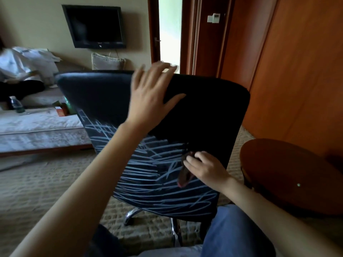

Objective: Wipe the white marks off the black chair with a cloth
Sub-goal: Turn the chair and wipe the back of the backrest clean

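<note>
Black chair (213,108) backrest faces the camera, standing on the carpet (37,182), tilted a bit to the right. White marks (157,179), scribbled lines, cover the lower half of the backrest and run up its left side; the upper right part is bare black.

Left hand (148,97): fingers spread apart, palm flat against the top of the backrest, fingertips reaching over the top edge. Blurred, nothing held.

Right hand (206,169): fingers curled together and closed on a dark cloth (183,175), pressed against the backrest at the right side of the marked area, near its right edge. Cloth hangs out below and left of the fingers, with a reddish bit at the lower end.

Round wooden side table (289,175) just right of the chair. Wall TV (96,26) and a bed (37,123) behind, at left.
</note>
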The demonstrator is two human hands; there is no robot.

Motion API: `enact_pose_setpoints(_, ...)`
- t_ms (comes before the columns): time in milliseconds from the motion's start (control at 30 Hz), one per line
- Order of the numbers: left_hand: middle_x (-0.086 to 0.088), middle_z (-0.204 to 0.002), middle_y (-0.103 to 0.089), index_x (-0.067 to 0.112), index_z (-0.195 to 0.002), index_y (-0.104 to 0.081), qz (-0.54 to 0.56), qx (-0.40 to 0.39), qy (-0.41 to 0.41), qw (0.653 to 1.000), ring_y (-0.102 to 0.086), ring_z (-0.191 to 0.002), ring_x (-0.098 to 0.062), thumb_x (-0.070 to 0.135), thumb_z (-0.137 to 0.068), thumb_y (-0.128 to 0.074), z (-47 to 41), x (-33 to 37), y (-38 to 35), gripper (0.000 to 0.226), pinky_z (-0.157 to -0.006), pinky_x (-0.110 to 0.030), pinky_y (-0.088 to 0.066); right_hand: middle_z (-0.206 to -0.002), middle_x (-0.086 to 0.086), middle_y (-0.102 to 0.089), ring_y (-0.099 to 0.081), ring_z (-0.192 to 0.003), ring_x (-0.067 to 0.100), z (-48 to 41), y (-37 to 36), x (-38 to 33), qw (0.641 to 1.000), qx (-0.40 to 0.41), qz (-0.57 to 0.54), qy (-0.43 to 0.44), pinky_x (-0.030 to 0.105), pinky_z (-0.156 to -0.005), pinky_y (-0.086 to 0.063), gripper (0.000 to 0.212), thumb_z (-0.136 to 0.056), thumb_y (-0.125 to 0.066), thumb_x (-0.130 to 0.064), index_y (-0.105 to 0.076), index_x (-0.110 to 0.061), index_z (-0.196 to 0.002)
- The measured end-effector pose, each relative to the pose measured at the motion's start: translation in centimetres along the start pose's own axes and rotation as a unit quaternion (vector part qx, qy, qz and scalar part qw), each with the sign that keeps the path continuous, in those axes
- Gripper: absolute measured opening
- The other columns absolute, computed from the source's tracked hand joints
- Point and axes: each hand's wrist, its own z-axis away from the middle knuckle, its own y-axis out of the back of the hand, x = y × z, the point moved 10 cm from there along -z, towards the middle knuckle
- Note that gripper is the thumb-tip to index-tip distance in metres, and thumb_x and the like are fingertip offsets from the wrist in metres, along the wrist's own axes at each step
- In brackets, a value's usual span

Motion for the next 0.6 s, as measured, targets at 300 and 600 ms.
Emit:
enact_pose_setpoints(300,-0.010,-0.112,-0.057,0.011,-0.113,-0.057,-0.046,-0.003,0.139,0.989,-0.050,-0.110,-0.028,0.065,-0.082,-0.049,1.2,-6.5,1.5,0.063,-0.104,-0.035,-0.026,-0.104,0.011,-0.066,-0.058,-0.084,0.030,-2.3,2.2,3.7,0.992,0.108,0.006,-0.067,0.038,-0.074,-0.055,0.020,-0.090,-0.056,0.004,-0.068,-0.003,-0.104)
enact_pose_setpoints(600,-0.011,-0.108,-0.058,0.010,-0.109,-0.058,-0.051,0.027,0.147,0.988,-0.050,-0.107,-0.031,0.064,-0.082,-0.051,0.8,-3.2,1.1,0.061,-0.102,-0.037,-0.024,-0.098,0.014,-0.067,-0.058,-0.090,0.031,-2.9,2.8,4.8,0.995,0.075,-0.025,-0.067,0.039,-0.078,-0.053,0.025,-0.096,-0.041,0.005,-0.062,-0.002,-0.106)
